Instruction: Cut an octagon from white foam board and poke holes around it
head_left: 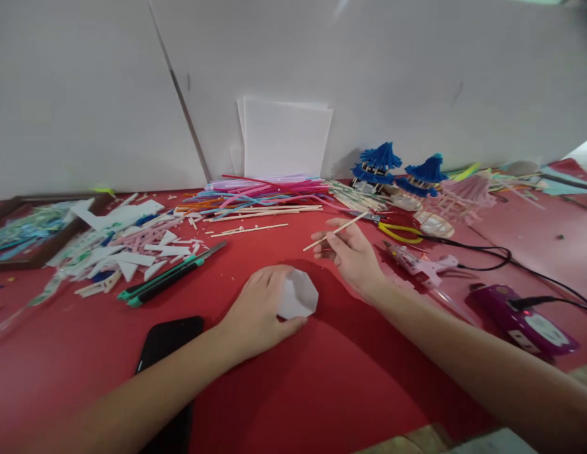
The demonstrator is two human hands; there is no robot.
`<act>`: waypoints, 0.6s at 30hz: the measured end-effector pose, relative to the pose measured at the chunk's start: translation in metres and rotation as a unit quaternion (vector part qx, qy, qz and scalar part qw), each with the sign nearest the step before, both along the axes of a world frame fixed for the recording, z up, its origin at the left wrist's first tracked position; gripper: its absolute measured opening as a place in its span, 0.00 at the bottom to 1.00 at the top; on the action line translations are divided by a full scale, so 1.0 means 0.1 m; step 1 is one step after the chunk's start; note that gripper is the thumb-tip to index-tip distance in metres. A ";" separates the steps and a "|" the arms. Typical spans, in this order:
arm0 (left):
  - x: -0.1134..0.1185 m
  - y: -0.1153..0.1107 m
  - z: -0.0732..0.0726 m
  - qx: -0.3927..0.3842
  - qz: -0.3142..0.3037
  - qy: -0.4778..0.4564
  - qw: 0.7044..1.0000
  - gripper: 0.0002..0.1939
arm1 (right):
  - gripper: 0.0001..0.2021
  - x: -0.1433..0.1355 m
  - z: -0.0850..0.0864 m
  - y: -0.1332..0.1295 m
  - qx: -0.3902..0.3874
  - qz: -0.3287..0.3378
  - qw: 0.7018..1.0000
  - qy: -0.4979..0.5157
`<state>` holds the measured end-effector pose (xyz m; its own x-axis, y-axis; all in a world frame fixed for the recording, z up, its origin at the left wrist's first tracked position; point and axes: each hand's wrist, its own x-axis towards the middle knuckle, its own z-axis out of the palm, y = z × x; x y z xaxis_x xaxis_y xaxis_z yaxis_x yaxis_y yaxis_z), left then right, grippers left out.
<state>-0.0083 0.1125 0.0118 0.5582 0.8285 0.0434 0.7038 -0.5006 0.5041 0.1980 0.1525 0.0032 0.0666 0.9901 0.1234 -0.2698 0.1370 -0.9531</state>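
Observation:
My left hand (262,306) curls around the left side of a small white many-sided piece of paper or card (300,295) on the red table, its thumb at the near edge. To the right and a little farther off, my right hand (352,255) pinches a thin wooden stick (338,231) between thumb and fingers. The stick slants up to the right, above the table and apart from the white piece. A green-and-black box cutter (173,276) lies left of my left hand. Beyond my right hand are yellow-handled pliers or scissors (401,232).
A pink glue gun (423,265) and a purple power strip (523,321) with black cables lie at right. Blue-roofed miniature pavilions (378,167) stand behind them. Pipe cleaners (269,188) and sticks line the back. Paper scraps (132,249) and a phone (173,340) are at left.

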 end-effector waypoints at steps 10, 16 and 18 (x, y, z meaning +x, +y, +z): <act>-0.32 -0.30 -0.02 0.196 -0.034 0.054 0.978 0.37 | 0.12 0.05 -0.12 -0.11 0.063 0.030 0.978 -0.197; -0.29 -0.32 0.02 0.274 -0.113 -0.013 0.955 0.15 | 0.06 0.07 -0.10 -0.24 0.116 0.007 0.964 -0.238; -0.25 -0.35 0.02 0.269 -0.139 -0.017 0.953 0.17 | 0.05 0.04 -0.07 -0.31 0.138 -0.013 0.968 -0.210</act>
<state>-0.0330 0.0775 0.0134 0.7435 0.5022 0.4416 0.4949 -0.8573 0.1416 0.2018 0.1211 -0.0039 -0.0217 0.9142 0.4047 0.1396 0.4036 -0.9042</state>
